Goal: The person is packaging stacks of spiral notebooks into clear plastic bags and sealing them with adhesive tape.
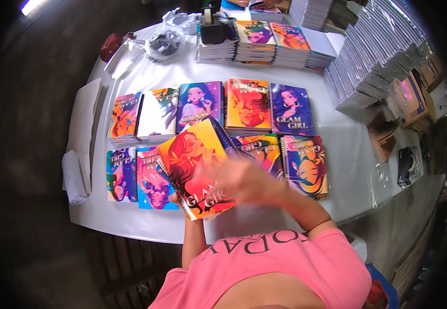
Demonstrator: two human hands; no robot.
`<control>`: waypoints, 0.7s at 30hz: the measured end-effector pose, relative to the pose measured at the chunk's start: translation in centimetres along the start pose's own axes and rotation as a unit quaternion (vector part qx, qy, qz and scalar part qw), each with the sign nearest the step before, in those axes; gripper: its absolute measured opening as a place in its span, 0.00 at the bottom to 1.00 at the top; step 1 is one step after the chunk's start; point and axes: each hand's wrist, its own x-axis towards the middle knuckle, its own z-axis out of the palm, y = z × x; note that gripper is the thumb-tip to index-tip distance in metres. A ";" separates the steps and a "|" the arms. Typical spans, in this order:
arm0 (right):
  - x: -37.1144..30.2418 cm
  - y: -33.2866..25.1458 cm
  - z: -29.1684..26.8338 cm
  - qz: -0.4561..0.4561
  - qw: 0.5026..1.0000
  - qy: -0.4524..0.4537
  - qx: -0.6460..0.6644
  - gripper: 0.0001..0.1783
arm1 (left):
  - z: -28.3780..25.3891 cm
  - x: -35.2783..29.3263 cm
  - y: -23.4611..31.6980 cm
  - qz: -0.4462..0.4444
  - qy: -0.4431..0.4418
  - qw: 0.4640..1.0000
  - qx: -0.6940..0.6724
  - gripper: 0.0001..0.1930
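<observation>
Notebooks [195, 149] make a tilted bundle at the centre of the frame, held up over the table [344, 149], a red and yellow cover on top. Another, purple cover [224, 135] juts past it at the upper right, so the edges are not flush.

The left hand [176, 199] is clamped on the bundle's lower-left edge, most of it hidden underneath. The right hand [246, 180] is blurred over the bundle's right side, fingers curled; whether it grips a cover or only brushes it, I cannot tell.

Around them, spiral-bound piles stand in two rows: the upper row [249, 105] above the bundle, the lower row [305, 167] to either side of it. Farther out are a tape dispenser [213, 32] on a stack at the top, a plastic bag [162, 45] at upper left, tall stacks [375, 51] at upper right and a box [414, 100] at far right.

With one hand bearing the tilted bundle, a slack grip could let the slick-looking covers slide apart. Wire spines could snag on each other if a notebook is pulled sideways, and a low elbow or bundle could knock the near piles askew.
</observation>
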 end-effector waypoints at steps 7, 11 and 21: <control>-14.8 20.6 -3.9 0.387 0.882 -0.001 -0.269 0.40 | 1.0 -2.9 -4.5 0.006 0.011 1.000 -0.002 0.40; -16.2 21.1 -4.9 0.191 0.886 0.350 -0.236 0.10 | 1.6 -3.1 -5.9 -0.015 -0.003 1.000 -0.005 0.41; -12.5 7.9 -11.2 -0.021 0.903 0.327 0.279 0.11 | 2.6 -0.8 -7.9 -0.085 -0.003 0.996 0.020 0.42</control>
